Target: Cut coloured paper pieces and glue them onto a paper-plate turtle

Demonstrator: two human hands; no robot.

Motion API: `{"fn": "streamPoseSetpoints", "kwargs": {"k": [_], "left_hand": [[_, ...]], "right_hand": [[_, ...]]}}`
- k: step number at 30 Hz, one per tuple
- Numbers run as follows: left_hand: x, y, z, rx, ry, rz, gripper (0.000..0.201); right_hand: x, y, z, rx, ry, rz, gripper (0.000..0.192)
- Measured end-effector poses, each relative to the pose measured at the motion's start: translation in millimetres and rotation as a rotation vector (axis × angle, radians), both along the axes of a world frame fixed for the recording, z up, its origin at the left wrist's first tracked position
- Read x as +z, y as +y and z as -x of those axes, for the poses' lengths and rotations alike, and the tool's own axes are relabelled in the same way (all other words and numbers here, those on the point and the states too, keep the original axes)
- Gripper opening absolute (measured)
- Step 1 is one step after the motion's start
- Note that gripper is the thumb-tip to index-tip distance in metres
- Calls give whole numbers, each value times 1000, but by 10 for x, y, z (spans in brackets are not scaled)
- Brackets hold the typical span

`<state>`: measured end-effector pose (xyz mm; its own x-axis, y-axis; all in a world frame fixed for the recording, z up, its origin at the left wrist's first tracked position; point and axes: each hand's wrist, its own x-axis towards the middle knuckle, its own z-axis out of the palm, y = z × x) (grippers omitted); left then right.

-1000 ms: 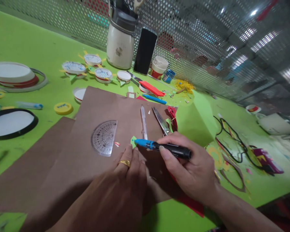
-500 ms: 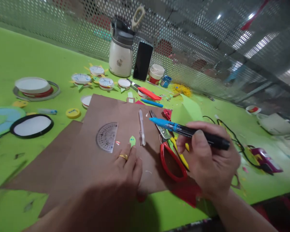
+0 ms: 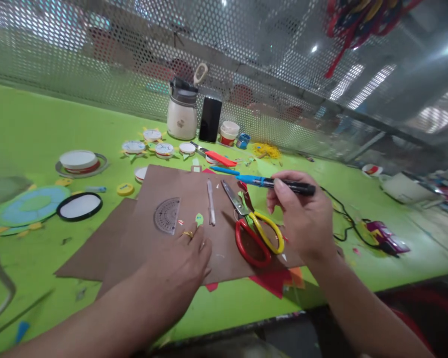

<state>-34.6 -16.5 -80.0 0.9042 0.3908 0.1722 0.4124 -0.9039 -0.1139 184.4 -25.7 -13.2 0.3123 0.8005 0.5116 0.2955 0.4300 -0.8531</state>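
Observation:
My left hand (image 3: 188, 253) lies on the brown board (image 3: 127, 248), fingers stretched out, with fingertips touching the lower end of a small green paper cutout (image 3: 199, 219) that has two blue dots. Raised above the board's right side, my right hand (image 3: 302, 214) grips a black and blue marker (image 3: 261, 182), its blue end pointing left. Below the marker lie scissors (image 3: 253, 243) with red and yellow handles, blades apart. Between the cutout and the scissors rests a clear-barrelled pen (image 3: 211, 203). A transparent protractor (image 3: 167, 215) is left of the cutout.
Behind the board are several small round paper-legged pieces (image 3: 164, 150), a red-handled cutter (image 3: 221, 159), a white jug (image 3: 181, 119) and a leaning phone (image 3: 210, 119). A black-rimmed disc (image 3: 79, 206) lies left. A dark cable (image 3: 343, 209) runs along the right.
The view has shifted, showing more of the table's front. My right hand and the marker have moved up and away from the scissors, uncovering their yellow handle. My left hand stays at the green cutout.

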Motion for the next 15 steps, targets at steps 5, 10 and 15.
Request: {"fn": "streamPoseSetpoints", "kwargs": {"k": [5, 10, 15], "left_hand": [[-43, 16, 0, -18, -30, -11, 25], [23, 9, -16, -2, -31, -24, 25], [-14, 5, -22, 113, -71, -93, 31]], "right_hand": [[-35, -44, 46, 32, -126, 162, 7], [-141, -6, 116, 102, -124, 202, 14], [195, 472, -248, -101, -74, -3, 15]]}}
